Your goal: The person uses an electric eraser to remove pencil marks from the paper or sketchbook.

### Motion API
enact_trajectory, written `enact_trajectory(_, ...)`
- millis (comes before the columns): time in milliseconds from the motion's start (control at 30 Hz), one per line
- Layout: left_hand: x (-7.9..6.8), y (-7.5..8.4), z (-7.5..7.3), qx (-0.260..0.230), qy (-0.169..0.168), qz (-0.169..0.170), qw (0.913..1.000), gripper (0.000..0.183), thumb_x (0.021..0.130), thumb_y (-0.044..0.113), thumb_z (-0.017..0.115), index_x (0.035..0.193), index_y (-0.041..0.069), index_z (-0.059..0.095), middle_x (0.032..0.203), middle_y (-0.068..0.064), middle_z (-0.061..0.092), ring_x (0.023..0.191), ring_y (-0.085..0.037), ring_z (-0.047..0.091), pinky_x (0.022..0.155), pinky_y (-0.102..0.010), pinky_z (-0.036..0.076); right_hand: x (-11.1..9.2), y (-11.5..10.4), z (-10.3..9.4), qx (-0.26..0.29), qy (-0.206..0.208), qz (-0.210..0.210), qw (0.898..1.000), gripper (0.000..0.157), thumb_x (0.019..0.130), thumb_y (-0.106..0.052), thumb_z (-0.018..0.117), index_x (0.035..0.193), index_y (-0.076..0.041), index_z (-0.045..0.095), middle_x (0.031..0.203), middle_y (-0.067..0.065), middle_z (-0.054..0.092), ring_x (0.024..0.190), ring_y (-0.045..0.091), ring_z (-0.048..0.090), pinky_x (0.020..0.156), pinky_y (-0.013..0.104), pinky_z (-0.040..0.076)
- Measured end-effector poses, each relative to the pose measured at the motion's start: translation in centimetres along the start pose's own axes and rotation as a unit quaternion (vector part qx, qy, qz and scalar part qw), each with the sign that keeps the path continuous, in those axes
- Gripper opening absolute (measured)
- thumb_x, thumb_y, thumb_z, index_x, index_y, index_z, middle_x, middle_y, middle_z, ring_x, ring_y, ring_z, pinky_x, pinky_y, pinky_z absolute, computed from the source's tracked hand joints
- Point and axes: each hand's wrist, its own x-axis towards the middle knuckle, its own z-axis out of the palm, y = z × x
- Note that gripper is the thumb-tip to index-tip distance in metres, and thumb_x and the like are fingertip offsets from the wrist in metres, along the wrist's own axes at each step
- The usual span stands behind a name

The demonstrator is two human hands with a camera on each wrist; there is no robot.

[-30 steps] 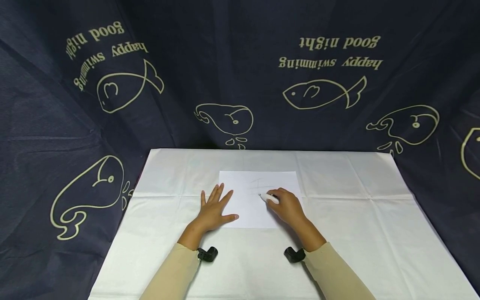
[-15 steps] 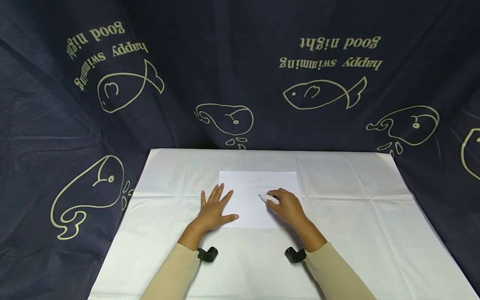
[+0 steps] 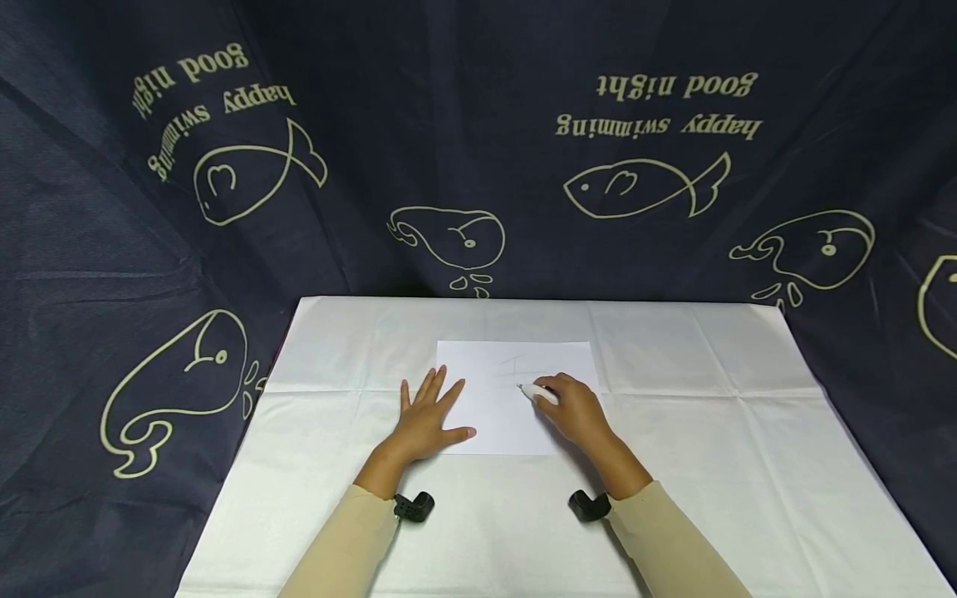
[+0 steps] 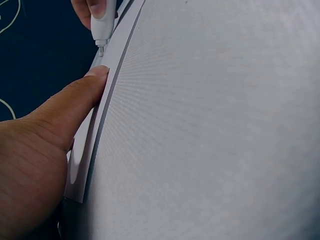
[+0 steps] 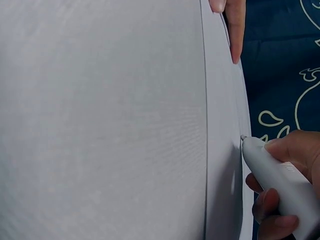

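Observation:
A white sheet of paper (image 3: 497, 423) lies on the cloth, with a few faint grey lines on its upper middle. My left hand (image 3: 424, 423) rests flat with spread fingers over the sheet's left edge. Its thumb (image 4: 75, 102) lies along the near part of the sheet in the left wrist view. My right hand (image 3: 577, 409) grips a thick white correction pen (image 3: 540, 393) between thumb and fingers. The pen's small metal tip (image 5: 243, 137) points down-left at the paper, just below the lines; whether it touches, I cannot tell.
A white cloth (image 3: 748, 482) with fold creases covers the table. Behind and beside it hangs a dark blue curtain (image 3: 449, 124) printed with fish, whales and upside-down lettering. Black wrist cameras (image 3: 414, 507) sit by the cuffs of both beige sleeves (image 3: 344, 540).
The right hand has shifted very slightly to the right, and the pen's tip has moved a little up and right on the sheet. The left hand and paper stay in place.

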Motion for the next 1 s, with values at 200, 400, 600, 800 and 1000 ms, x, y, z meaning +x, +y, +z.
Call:
enact_trajectory(200, -0.01, 0.01, 0.02, -0.009, 0.004, 0.001, 1.0000, 0.089, 0.090, 0.058, 0.067, 0.161, 0.021, 0.028, 0.172, -0.014, 0.004, 0.160, -0.034, -0.001, 0.119, -0.071, -0.012, 0.07, 0.01, 0.19, 0.006, -0.002, 0.001, 1.000, 0.025, 0.090, -0.018, 0.075, 0.113, -0.008, 0.075, 0.100, 0.009, 0.073, 0.086, 0.024, 0.067, 0.077, 0.043, 0.054)
enact_trajectory(400, 0.01, -0.15, 0.20, -0.003, 0.006, 0.001, 1.0000, 0.089, 0.090, 0.060, 0.066, 0.161, 0.022, 0.028, 0.172, -0.013, 0.004, 0.160, -0.033, -0.001, 0.119, -0.070, -0.012, 0.27, 0.13, 0.34, 0.001, 0.006, 0.004, 1.000, 0.026, 0.091, -0.018, 0.075, 0.114, -0.007, 0.075, 0.101, 0.010, 0.074, 0.092, 0.028, 0.069, 0.082, 0.047, 0.055)
enact_trajectory(600, 0.02, -0.21, 0.25, -0.006, 0.007, 0.001, 1.0000, 0.089, 0.090, 0.060, 0.066, 0.161, 0.022, 0.028, 0.172, -0.012, 0.004, 0.160, -0.033, -0.002, 0.119, -0.070, -0.013, 0.26, -0.11, 0.23, 0.001, -0.001, 0.000, 1.000, 0.024, 0.088, -0.018, 0.076, 0.111, -0.009, 0.076, 0.097, 0.008, 0.073, 0.080, 0.022, 0.063, 0.072, 0.040, 0.051)
enact_trajectory(800, 0.05, -0.19, 0.28, -0.003, 0.007, 0.002, 1.0000, 0.089, 0.090, 0.060, 0.066, 0.161, 0.022, 0.028, 0.172, -0.012, 0.004, 0.160, -0.033, -0.001, 0.119, -0.070, -0.012, 0.41, 0.02, 0.26, -0.007, 0.013, 0.005, 1.000, 0.024, 0.089, -0.017, 0.075, 0.111, -0.008, 0.076, 0.100, 0.010, 0.074, 0.091, 0.029, 0.070, 0.080, 0.047, 0.055)
enact_trajectory(1000, 0.08, -0.24, 0.33, -0.002, 0.008, 0.002, 1.0000, 0.089, 0.090, 0.060, 0.066, 0.162, 0.022, 0.028, 0.172, -0.012, 0.004, 0.160, -0.033, -0.001, 0.119, -0.070, -0.013, 0.39, -0.05, 0.31, -0.003, 0.001, 0.003, 1.000, 0.024, 0.089, -0.018, 0.075, 0.112, -0.009, 0.076, 0.102, 0.009, 0.074, 0.088, 0.026, 0.067, 0.076, 0.044, 0.053)
